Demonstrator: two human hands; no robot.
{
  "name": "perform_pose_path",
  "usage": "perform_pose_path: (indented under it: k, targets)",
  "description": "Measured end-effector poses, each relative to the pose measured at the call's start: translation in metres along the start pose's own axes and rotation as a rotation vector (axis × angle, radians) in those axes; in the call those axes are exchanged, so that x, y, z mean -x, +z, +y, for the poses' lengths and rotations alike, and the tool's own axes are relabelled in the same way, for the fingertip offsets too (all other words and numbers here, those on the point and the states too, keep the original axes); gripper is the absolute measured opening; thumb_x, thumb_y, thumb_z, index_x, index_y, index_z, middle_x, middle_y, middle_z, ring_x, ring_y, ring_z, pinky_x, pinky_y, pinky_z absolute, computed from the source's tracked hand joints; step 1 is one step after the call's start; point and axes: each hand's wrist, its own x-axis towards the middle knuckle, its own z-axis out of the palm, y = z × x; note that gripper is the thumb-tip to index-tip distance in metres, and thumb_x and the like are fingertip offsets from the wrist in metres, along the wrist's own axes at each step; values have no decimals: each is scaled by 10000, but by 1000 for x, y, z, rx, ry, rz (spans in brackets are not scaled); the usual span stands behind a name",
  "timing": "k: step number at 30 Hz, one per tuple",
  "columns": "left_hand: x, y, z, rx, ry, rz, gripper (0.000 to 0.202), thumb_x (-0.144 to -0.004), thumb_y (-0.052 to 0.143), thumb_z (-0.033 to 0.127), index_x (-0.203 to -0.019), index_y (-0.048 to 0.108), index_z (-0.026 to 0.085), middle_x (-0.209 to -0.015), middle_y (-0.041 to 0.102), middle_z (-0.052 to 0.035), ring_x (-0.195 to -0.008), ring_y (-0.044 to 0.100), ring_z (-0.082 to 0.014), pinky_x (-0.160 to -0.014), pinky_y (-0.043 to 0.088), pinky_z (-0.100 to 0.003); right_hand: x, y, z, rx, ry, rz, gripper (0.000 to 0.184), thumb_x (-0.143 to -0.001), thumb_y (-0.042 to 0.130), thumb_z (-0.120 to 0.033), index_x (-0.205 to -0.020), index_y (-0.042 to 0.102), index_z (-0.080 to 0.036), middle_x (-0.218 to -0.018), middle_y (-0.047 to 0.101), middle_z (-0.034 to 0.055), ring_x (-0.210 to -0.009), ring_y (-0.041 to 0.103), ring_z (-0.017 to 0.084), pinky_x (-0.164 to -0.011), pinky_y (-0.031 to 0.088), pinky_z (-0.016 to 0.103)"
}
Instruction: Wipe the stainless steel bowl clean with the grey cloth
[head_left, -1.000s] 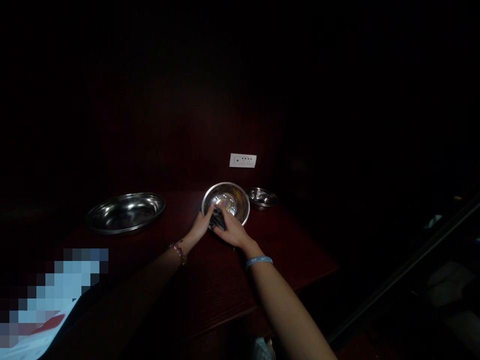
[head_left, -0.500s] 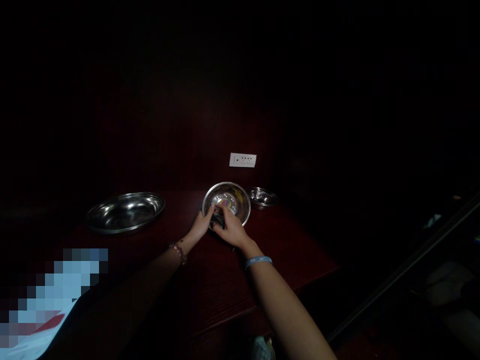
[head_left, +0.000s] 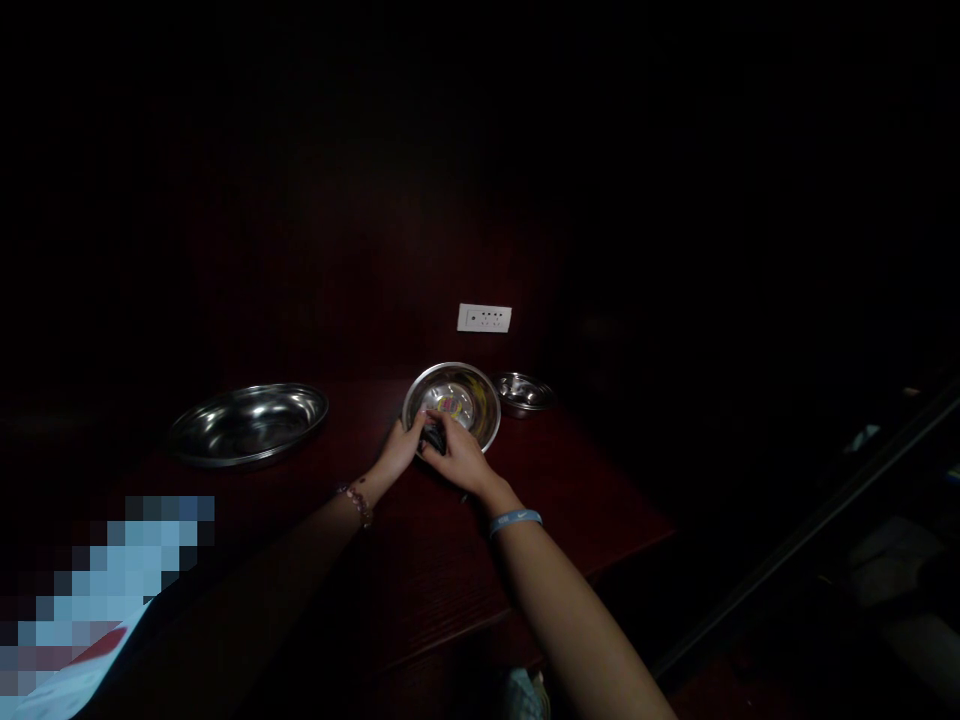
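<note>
The scene is very dark. A round steel bowl [head_left: 469,390] stands on a dark red wooden table [head_left: 450,560], with something colourful at its bottom. My left hand [head_left: 401,450] grips the bowl's near left rim, fingers curled over the edge. My right hand [head_left: 459,458] rests on the near rim, its fingers closed on a small dark object [head_left: 433,437] that I cannot make out. A beaded bracelet is on my left wrist, a blue band on my right.
A large oval steel dish [head_left: 247,425] lies to the left. A small steel bowl [head_left: 523,393] sits just right of the middle bowl. A white wall socket [head_left: 484,318] is behind them. The table's edge runs at the right.
My right hand's fingers have curled tighter on the dark object at the bowl's rim. The left hand and the bowls have barely moved.
</note>
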Motion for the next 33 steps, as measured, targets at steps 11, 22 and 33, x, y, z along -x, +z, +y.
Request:
perform_pose_path:
  k: [11, 22, 33]
  targets:
    - [0, 1, -4, 32, 1, -9, 517, -732, 630, 667, -834, 679, 162, -845, 763, -113, -972, 708, -295, -947, 517, -412, 0, -2, -5, 3, 0, -12, 571, -869, 598, -316, -1392, 418, -174, -1295, 606, 164, -1217, 581, 284, -1037, 454, 472]
    - [1, 1, 1, 14, -26, 14, 523, -781, 577, 664, -864, 683, 159, -855, 763, -113, -1022, 698, -298, -953, 516, -401, 1, -3, -7, 33, -16, -53, 504, -888, 566, -297, -1353, 432, -157, -1269, 605, 179, -1207, 572, 303, -1024, 461, 491]
    - [2, 3, 4, 25, -27, -1, 435, -747, 655, 603, -827, 676, 176, -873, 772, -106, -1036, 699, -306, -977, 525, -422, 1, -3, -6, 30, -5, -49, 638, -877, 578, -297, -1452, 337, -163, -1344, 568, 176, -1269, 542, 290, -1061, 439, 480]
